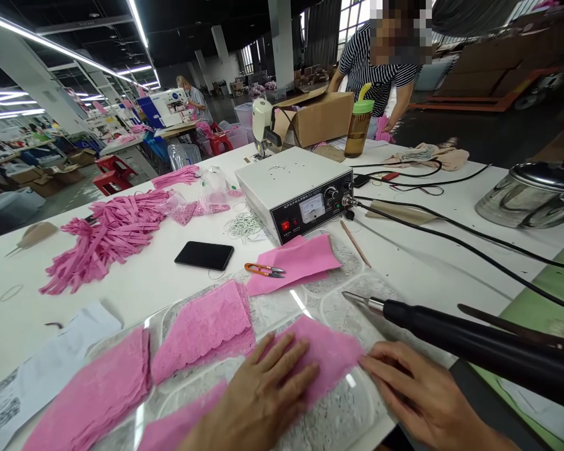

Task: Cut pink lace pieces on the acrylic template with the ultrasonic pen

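Left hand [270, 385] lies flat on thin pink fabric panel [336, 347]; right hand [418, 388] touches its 3 o'clock corner. From panel: pink scallop-edged fabric stack [204, 326], 9 o'clock; black cylindrical handpiece [460, 335], 2 o'clock.

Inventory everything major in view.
Fabric piece: 1, pink, front centre
Fabric stacks: at least 2, pink, front left
Console: 1, white, centre
Snips: 1, orange, near console
Phone: 1, black, left of console
Strips: many, pink, left of phone
Tool: 1, black handle, front right
Bottle: 1, green lid, behind console
Carton: 1, brown, behind console
Sewing machine: 1, white, beside carton
Pot: 1, silver, right edge
Person: 1, striped shirt, beyond bottle
Left hand: 1, flat on fabric piece
Right hand: 1, at fabric piece's corner
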A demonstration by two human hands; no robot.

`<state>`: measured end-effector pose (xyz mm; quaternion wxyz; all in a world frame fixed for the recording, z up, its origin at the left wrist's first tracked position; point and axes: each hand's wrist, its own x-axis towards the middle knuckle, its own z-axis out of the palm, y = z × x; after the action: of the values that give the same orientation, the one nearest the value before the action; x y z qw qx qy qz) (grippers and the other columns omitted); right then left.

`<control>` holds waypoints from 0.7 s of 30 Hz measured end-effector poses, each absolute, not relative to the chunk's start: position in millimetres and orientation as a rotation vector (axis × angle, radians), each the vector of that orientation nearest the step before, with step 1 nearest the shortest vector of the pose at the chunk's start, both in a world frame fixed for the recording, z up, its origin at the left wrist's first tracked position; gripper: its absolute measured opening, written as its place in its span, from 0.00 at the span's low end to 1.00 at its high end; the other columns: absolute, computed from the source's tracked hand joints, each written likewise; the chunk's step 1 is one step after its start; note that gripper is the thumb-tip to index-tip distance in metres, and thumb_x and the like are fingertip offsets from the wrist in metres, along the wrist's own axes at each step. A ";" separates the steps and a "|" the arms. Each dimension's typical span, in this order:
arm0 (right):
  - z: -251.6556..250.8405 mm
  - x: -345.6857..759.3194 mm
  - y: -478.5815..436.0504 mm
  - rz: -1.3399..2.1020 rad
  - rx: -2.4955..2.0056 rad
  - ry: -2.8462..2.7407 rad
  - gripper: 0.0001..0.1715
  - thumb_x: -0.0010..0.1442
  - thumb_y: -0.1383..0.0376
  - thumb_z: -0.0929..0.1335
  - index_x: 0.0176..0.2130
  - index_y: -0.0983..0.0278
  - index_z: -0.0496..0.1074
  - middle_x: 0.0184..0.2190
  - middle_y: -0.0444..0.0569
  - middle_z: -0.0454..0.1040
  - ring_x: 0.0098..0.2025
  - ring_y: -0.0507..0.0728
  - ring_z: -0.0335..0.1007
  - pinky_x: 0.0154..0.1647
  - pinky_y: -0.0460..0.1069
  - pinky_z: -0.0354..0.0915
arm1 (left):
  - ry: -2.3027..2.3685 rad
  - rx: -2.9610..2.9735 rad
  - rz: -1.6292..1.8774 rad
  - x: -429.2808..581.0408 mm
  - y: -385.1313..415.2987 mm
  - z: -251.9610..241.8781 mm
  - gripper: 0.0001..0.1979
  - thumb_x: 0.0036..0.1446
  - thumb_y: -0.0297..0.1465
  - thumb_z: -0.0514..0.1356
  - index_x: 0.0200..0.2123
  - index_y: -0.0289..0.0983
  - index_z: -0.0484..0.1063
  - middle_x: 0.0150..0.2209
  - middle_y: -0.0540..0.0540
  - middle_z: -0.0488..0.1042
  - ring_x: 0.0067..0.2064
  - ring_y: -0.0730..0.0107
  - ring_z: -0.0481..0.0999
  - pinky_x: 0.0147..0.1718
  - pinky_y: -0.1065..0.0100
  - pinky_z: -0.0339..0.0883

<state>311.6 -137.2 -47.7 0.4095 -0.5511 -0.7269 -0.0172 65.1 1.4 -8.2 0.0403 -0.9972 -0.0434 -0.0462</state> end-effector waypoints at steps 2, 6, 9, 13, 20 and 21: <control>-49.7 313.3 -138.8 -0.053 -1.396 -1.856 0.17 0.61 0.76 0.62 0.48 0.66 0.73 0.36 0.53 0.74 0.38 0.53 0.75 0.37 0.43 0.73 | -0.143 -3.027 -0.178 62.7 1.8 -13.7 0.22 0.67 0.35 0.53 0.62 0.40 0.60 0.64 0.43 0.59 0.64 0.54 0.59 0.58 0.52 0.61; -46.5 314.6 -140.2 -0.079 -1.460 -1.878 0.16 0.62 0.73 0.62 0.47 0.63 0.73 0.36 0.51 0.76 0.37 0.53 0.76 0.38 0.43 0.73 | -0.124 -2.963 -0.278 59.0 3.0 -21.4 0.22 0.67 0.38 0.52 0.62 0.40 0.62 0.64 0.42 0.59 0.64 0.56 0.60 0.59 0.54 0.61; -41.7 314.0 -140.0 -0.111 -1.473 -1.863 0.15 0.62 0.72 0.63 0.47 0.62 0.72 0.36 0.50 0.77 0.37 0.53 0.77 0.38 0.42 0.73 | -0.088 -2.926 -0.347 60.9 4.9 -22.1 0.21 0.67 0.39 0.51 0.60 0.40 0.64 0.62 0.42 0.63 0.63 0.56 0.63 0.58 0.55 0.61; -37.4 313.1 -137.6 -0.156 -1.471 -1.811 0.14 0.62 0.73 0.62 0.45 0.64 0.72 0.35 0.50 0.77 0.37 0.53 0.77 0.41 0.42 0.72 | -0.029 -2.960 -0.344 72.9 6.3 -11.4 0.18 0.68 0.37 0.51 0.57 0.38 0.67 0.59 0.44 0.68 0.61 0.59 0.65 0.60 0.55 0.58; -45.0 312.0 -137.4 -0.107 -1.507 -1.781 0.12 0.64 0.72 0.61 0.44 0.65 0.71 0.38 0.54 0.76 0.41 0.53 0.76 0.43 0.43 0.72 | 0.042 -3.131 -0.155 98.2 6.1 -1.6 0.20 0.68 0.37 0.52 0.61 0.38 0.62 0.61 0.48 0.65 0.64 0.63 0.61 0.64 0.56 0.52; -47.0 312.1 -138.0 -0.098 -1.507 -1.778 0.12 0.64 0.72 0.62 0.44 0.65 0.72 0.39 0.54 0.75 0.41 0.54 0.76 0.43 0.43 0.72 | 0.041 -3.133 -0.125 99.3 6.0 -2.9 0.21 0.67 0.37 0.52 0.61 0.39 0.61 0.62 0.48 0.64 0.64 0.63 0.60 0.64 0.55 0.50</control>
<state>312.1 -138.0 -47.0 0.3934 -0.5938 -0.7008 -0.0386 99.3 6.0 -2.9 0.0028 -0.9991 0.0131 -0.0398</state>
